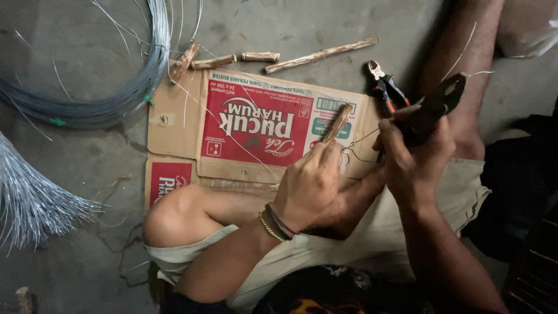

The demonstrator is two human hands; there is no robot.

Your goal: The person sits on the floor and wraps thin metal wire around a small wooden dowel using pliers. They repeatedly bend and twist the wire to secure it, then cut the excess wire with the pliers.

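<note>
My left hand [308, 183] grips a short wooden stick [338, 122] that points up and away over a flattened cardboard box [174, 116]. Thin wire [357, 146] is looped near the stick's lower end and runs toward my right hand. My right hand [410, 160] is closed around dark pliers [433, 107], whose jaws point up to the right beside my leg. A strand of wire [462, 55] rises from the plier jaws. Both wrists rest above my bent knees.
Red-handled cutters [386, 87] lie on the concrete floor just past the cardboard. Several wooden sticks [319, 55] lie in a row at the far edge. A big coil of wire [116, 87] sits at left, a bundle of cut wires [35, 203] lower left.
</note>
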